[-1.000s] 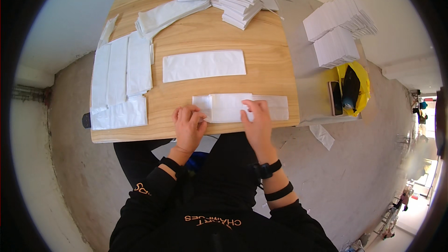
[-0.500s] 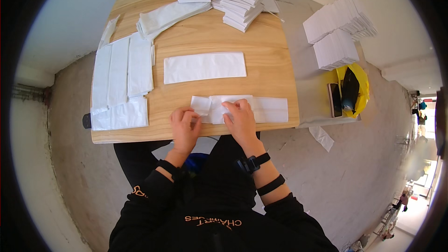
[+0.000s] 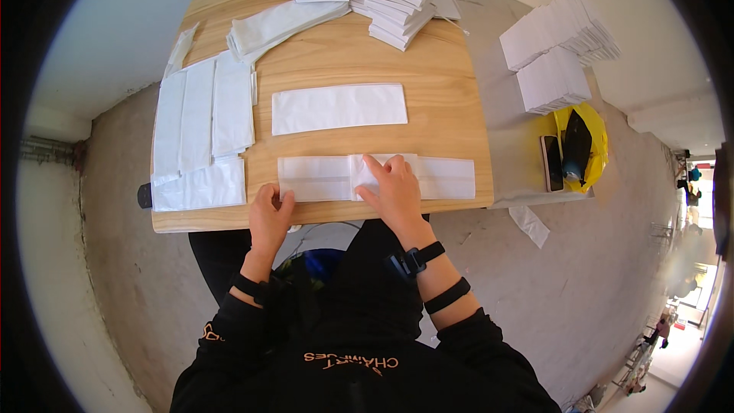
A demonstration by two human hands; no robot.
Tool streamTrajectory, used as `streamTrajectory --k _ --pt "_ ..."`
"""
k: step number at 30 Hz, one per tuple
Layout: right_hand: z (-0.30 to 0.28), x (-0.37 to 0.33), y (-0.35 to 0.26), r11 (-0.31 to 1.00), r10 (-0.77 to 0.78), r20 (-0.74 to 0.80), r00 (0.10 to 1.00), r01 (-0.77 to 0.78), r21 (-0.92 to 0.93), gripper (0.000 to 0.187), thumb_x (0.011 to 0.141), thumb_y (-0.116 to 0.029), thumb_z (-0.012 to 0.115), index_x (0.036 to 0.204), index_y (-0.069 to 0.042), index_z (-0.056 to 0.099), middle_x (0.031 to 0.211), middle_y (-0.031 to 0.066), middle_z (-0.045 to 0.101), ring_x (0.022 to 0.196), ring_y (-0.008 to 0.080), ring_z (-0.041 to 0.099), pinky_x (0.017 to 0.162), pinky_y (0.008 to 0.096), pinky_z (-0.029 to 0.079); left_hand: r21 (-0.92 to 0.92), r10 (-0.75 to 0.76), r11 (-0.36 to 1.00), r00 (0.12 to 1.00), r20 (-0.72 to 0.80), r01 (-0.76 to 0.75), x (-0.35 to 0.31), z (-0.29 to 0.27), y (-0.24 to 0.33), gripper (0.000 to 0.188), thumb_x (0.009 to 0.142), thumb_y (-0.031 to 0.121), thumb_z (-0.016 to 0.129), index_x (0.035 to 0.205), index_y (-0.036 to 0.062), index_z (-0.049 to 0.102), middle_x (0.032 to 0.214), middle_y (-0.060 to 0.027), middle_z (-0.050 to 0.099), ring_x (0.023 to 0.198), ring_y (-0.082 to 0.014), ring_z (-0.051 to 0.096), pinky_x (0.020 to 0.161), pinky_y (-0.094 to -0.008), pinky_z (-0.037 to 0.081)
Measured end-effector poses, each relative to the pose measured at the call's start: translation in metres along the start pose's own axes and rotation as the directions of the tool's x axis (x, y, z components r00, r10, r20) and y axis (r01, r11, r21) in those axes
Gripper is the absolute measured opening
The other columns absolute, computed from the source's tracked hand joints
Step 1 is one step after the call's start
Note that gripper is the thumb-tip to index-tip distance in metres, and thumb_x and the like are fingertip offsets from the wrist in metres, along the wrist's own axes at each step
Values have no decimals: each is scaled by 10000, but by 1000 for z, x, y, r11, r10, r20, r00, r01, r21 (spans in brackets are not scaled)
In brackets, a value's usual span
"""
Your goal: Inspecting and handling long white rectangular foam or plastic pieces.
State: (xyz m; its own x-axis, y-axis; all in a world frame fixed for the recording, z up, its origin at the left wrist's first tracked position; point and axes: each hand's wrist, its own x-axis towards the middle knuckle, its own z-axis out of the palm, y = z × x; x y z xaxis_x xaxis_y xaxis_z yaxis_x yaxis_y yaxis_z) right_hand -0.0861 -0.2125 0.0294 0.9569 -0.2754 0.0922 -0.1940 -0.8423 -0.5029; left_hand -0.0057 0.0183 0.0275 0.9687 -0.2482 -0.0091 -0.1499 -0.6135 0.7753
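Observation:
A long white sleeve-like strip (image 3: 317, 180) of paper or thin film lies flat along the table's front edge. Across its middle sits a smaller white folded piece (image 3: 365, 176), partly hidden by my right hand (image 3: 394, 190). That hand rests on the piece with thumb and forefinger spread apart. At the strip's left end, by its lower corner, is my left hand (image 3: 269, 218). Its fingers are half curled, thumb apart from them, and I see nothing held between them. Farther back lies another flat white sleeve (image 3: 339, 109).
On the wooden table (image 3: 321, 53), white sleeves (image 3: 196, 116) are layered at left and a pile of white boxes (image 3: 401, 4) stands at the back. A side surface to the right bears stacked white boxes (image 3: 550, 80), a phone (image 3: 551, 162) and a yellow bag (image 3: 597, 145).
The strip's left end, folded up before, now lies flat and extends to the left. My left hand has moved left and back off it. My right hand stays on the middle.

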Motion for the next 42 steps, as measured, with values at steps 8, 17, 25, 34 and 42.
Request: streamTrajectory --k 8,17,25,34,42 --pt "4 0 0 999 -44 -78 996 43 -12 587 696 -258 801 1241 -170 600 910 87 481 861 260 515 705 393 458 -361 -7 933 1000 -3 5 -3 2 2 169 855 113 683 902 -12 580 769 -108 623 696 -161 591 662 -290 467" --pt "-3 -9 9 911 237 -70 969 -197 362 379 822 -200 716 1185 -137 630 908 98 540 803 222 587 693 345 482 -125 286 955 946 151 -268 -15 30 83 125 861 121 667 922 40 594 866 -141 688 726 -313 668 635 -371 518" --pt "-29 -15 8 292 469 309 827 -475 830 524 923 -298 644 1284 36 463 1085 104 635 929 182 639 764 306 525 -99 341 940 907 249 -326 -22 76 96 226 853 103 653 1063 56 584 947 -123 685 844 -342 658 704 -393 529" --pt "-7 -9 44 851 420 -127 899 -341 400 360 849 -152 634 1175 -23 551 789 148 671 731 292 652 687 397 509 -121 579 807 735 354 -578 -32 72 77 408 802 57 660 1194 41 547 1306 -149 537 1101 -356 574 893 -415 497" --pt "-10 -9 49 888 415 -136 900 -367 278 357 850 -127 616 1187 -36 541 820 156 680 767 330 660 697 431 509 73 511 832 811 286 -550 -30 41 49 477 751 60 687 1202 27 535 1338 -186 467 1219 -392 474 988 -450 425"
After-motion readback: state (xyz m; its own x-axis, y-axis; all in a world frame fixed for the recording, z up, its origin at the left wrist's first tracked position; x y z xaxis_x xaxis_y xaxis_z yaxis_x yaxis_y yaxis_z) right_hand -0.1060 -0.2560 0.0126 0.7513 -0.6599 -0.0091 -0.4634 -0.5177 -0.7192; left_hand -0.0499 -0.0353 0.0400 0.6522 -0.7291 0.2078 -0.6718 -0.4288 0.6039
